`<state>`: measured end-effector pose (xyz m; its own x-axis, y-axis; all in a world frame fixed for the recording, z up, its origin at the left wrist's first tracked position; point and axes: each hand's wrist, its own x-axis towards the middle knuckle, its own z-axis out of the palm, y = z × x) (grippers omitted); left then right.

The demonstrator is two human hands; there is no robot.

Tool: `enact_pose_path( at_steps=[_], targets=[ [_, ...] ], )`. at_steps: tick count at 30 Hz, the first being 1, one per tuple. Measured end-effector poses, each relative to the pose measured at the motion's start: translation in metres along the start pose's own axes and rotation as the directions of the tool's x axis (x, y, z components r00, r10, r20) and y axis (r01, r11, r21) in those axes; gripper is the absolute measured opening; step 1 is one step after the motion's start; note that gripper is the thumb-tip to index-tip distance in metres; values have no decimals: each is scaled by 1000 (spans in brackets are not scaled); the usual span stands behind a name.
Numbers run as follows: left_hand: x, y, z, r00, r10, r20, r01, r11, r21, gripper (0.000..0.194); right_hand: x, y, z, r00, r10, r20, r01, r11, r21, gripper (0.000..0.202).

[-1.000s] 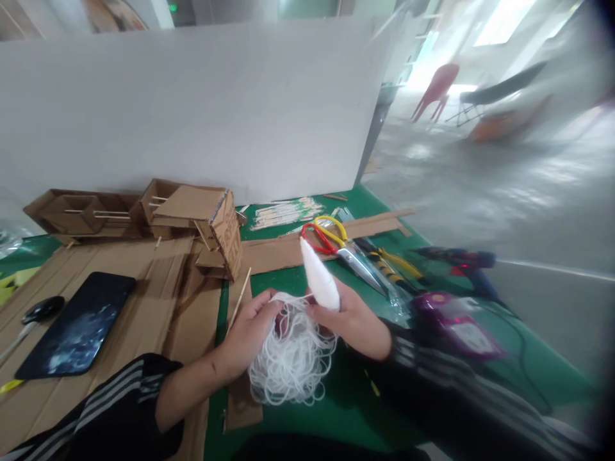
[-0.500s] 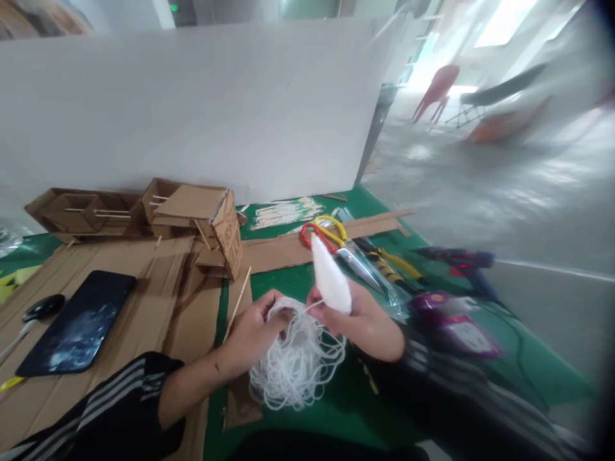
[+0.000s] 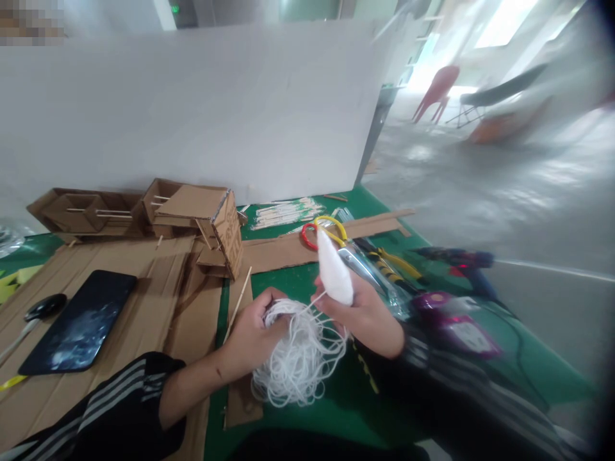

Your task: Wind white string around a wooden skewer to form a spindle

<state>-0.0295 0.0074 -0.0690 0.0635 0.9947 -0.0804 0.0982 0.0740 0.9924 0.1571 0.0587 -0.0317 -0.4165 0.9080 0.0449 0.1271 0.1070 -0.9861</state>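
A loose tangle of thin white cord (image 3: 295, 365) hangs under my left hand (image 3: 257, 330), whose fingers are closed on its upper left part. My right hand (image 3: 365, 314) is wrapped round the lower end of a white cone-shaped piece (image 3: 334, 269), pointed end up. One strand runs from the tangle to the base of the cone at my right fingers. Behind the cone lie scissors (image 3: 358, 264) with red and yellow handles, partly hidden by it.
A cardboard structure (image 3: 192, 211) and a dark tablet (image 3: 79, 320) are at the left. Behind are wooden sticks (image 3: 287, 212) and a cardboard strip (image 3: 278, 251). Pliers (image 3: 398, 262), a purple package (image 3: 473, 334) and a drill (image 3: 461, 259) lie at the right.
My right hand has moved slightly up and to the right with the white cone, and the strand between it and the tangle looks longer. My left hand has barely moved.
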Motion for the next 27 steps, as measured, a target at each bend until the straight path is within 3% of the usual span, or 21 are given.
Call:
enact_pose_path(
  at_steps=[4,8,12,15,18,23,27],
  targets=[
    [0,3,1,997,-69,38,73,989,-130,12,1,-3,0,992,-92,-88,86,994,-69,26],
    [-1,5,1,986,-153,68,165,957,-240,13,1,-4,-5,993,-114,-44,103,976,-192,28],
    [-1,5,2,993,-119,23,122,966,-229,11,0,-2,-11,993,-115,26,118,957,-264,23],
    [0,4,3,994,-102,30,106,964,-242,5,0,0,-12,991,-126,35,131,969,-211,23],
    [0,1,2,986,-149,73,165,927,-336,9,-1,0,-11,993,-107,42,112,985,-135,26],
    [-4,1,-1,965,-166,204,246,845,-475,26,-1,-3,-11,997,-76,19,78,980,-182,27],
    [-7,7,-3,936,-126,330,249,898,-363,38,-1,-2,-12,996,-82,41,88,975,-203,28]
  ],
)
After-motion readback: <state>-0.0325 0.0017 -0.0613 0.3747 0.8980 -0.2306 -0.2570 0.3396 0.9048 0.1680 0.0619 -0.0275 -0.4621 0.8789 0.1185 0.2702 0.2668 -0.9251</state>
